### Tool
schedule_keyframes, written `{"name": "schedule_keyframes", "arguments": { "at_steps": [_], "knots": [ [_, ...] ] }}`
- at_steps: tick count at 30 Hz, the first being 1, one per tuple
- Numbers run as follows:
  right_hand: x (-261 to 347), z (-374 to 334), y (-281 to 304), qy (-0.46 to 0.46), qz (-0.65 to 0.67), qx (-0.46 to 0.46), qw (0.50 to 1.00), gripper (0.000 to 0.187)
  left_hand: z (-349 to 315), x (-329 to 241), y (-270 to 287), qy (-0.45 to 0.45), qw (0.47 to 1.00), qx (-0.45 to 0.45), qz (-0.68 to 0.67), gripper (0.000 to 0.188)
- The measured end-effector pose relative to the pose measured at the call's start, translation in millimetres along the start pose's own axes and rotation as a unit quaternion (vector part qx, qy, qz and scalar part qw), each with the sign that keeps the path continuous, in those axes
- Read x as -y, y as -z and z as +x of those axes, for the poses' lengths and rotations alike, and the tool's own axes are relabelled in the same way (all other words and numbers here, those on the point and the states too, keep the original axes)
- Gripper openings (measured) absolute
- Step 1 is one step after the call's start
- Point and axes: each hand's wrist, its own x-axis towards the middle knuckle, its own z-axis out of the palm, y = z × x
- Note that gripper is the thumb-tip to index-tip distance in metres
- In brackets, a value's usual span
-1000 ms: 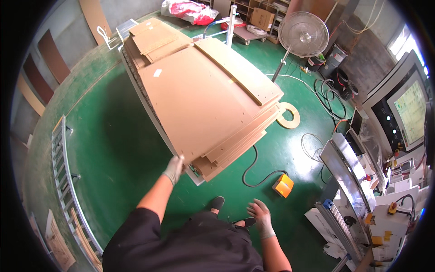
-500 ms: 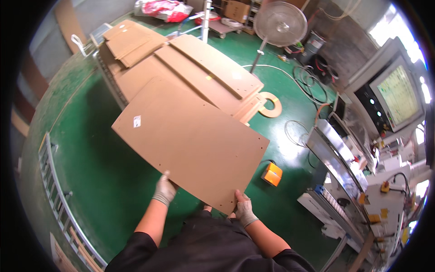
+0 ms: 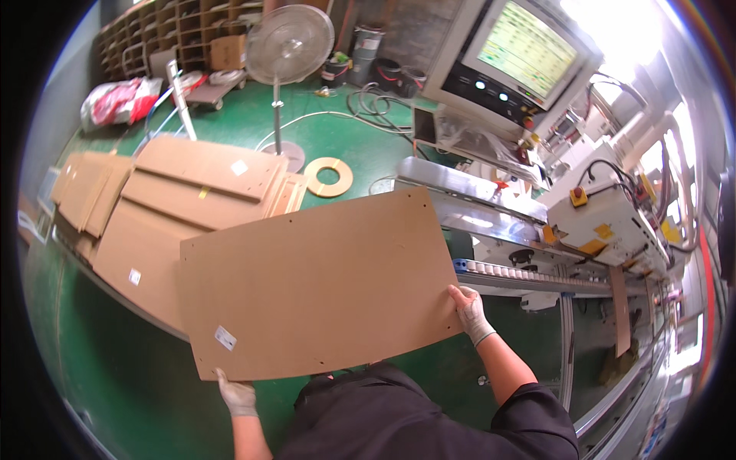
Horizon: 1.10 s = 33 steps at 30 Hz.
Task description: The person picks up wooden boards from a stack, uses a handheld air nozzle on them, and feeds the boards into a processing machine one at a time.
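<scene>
Head view. Panel, one: I am holding it before me, right edge showing near the rail. Left hand: fingers pinching near-left corner. Right hand: fingers pinching right edge. Possible faults: shallow left pinch slipping; wide panel swinging, knocking the rail.

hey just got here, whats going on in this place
A person in a dark shirt is holding a flat brown panel in front of them, above the green floor. The left grip is near its close left corner, the right grip on its right edge. A pile of similar boards lies to the left, and a roller rail is to the right.
</scene>
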Motion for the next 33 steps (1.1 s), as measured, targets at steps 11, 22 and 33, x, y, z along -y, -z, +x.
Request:
{"name": "schedule_keyframes", "arguments": {
  "at_steps": [11,22,33],
  "knots": [
    [-99.8,33.9,156.4,-0.047,-0.044,-0.136,0.989,0.053,35.2,107.9,-128.4,0.096,0.981,0.134,0.099,0.057],
    [-183.4,33.6,304.6,-0.016,0.414,-0.408,0.813,0.077,36.7,259.9,-260.6,0.156,0.980,-0.005,0.121,0.046],
    [-159.7,74.8,249.1,-0.066,0.707,-0.296,0.639,0.047,-40.4,361.7,-311.9,0.225,0.954,0.033,0.194,0.047]
  ]
}}
